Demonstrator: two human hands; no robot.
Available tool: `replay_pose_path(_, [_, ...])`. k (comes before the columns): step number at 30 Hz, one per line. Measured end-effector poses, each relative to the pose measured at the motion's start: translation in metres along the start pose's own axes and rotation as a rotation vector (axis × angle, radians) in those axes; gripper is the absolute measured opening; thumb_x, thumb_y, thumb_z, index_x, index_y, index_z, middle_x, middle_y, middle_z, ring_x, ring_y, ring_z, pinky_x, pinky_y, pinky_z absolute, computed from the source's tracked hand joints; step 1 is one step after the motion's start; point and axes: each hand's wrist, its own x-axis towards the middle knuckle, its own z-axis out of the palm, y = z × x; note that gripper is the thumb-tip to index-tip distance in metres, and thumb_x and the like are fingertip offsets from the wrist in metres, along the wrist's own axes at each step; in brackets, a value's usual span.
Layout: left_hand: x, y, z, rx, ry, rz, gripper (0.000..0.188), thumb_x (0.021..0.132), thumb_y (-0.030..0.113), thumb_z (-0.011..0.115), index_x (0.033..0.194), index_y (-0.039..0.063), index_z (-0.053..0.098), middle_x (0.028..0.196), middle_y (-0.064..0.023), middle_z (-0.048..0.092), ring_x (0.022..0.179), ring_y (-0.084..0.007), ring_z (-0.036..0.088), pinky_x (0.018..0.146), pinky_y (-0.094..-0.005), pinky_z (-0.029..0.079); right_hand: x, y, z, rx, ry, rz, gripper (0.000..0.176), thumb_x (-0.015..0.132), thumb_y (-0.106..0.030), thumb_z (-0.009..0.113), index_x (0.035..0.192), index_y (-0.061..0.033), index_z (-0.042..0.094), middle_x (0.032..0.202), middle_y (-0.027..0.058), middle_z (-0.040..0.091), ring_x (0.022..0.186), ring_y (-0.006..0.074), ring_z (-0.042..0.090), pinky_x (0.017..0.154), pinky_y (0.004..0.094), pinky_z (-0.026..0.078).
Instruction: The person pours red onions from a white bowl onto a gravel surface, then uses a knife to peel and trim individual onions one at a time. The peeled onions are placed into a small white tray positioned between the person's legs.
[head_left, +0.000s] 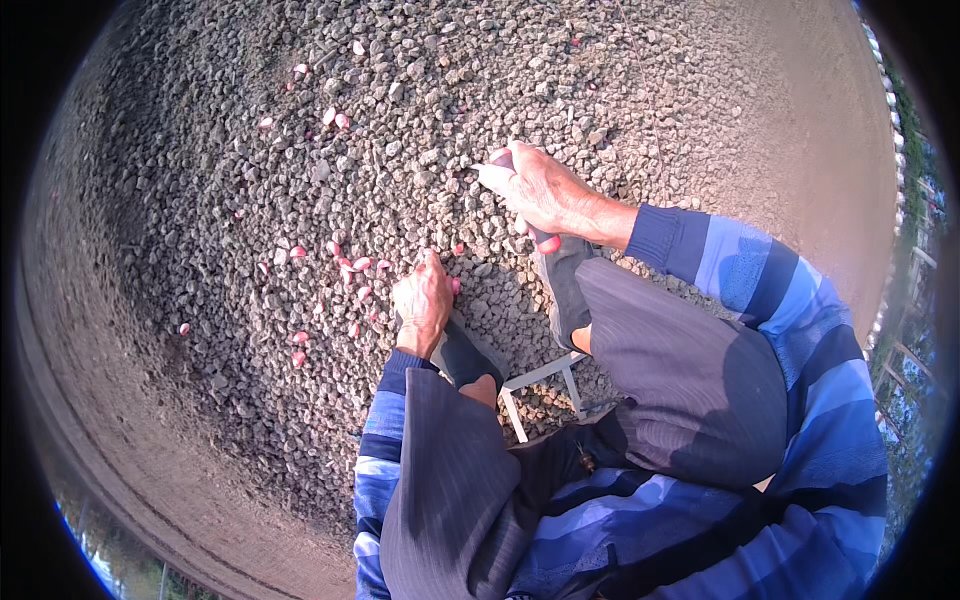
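My left hand (424, 296) is low over clods beside my left shoe, its fingers closed around a pinkish clove (454, 285) that pokes out at its right side. Farther forward and to the right, my right hand (529, 184) grips a tool by its dark and red handle (546, 241); a pale pointed tip shows at the hand's left, and the rest of the tool is hidden. Pink cloves, apparently garlic, lie scattered on the soil, several of them just left of my left hand, such as one clove (362, 263), and others farther forward (342, 121).
Lumpy, cloddy soil (390, 180) spreads in front. My two shoes (566, 289) rest on it near my hands. A light metal frame (541, 373) stands between my legs. A thin string (646, 82) runs over the soil at the upper right. A row of white objects (892, 112) lines the right edge.
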Motion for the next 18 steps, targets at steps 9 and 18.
replay_pose_path(9, [0.0, 0.012, -0.008, 0.053, -0.049, -0.042, 0.051, 0.084, 0.03, 0.08, 0.117, -0.001, 0.057, 0.095, -0.0178, 0.072, 0.09, -0.0365, 0.073, 0.074, -0.0503, 0.057, 0.017, -0.004, -0.023, 0.113, 0.053, -0.085, 0.037, 0.101, -0.037, 0.06, 0.108, 0.0001, 0.06, 0.074, 0.003, 0.058, 0.05, 0.0119, 0.059, 0.045, 0.03, 0.05])
replay_pose_path(18, [0.002, 0.014, -0.02, -0.159, -0.061, -0.093, 0.033, 0.081, 0.021, 0.073, 0.106, 0.003, 0.061, 0.085, -0.0149, 0.071, 0.076, -0.0331, 0.072, 0.067, -0.0469, 0.056, 0.033, 0.012, -0.027, 0.305, -0.038, -0.144, 0.031, 0.096, -0.035, 0.07, 0.098, -0.0043, 0.065, 0.077, 0.0029, 0.058, 0.055, 0.0114, 0.06, 0.047, 0.0279, 0.054])
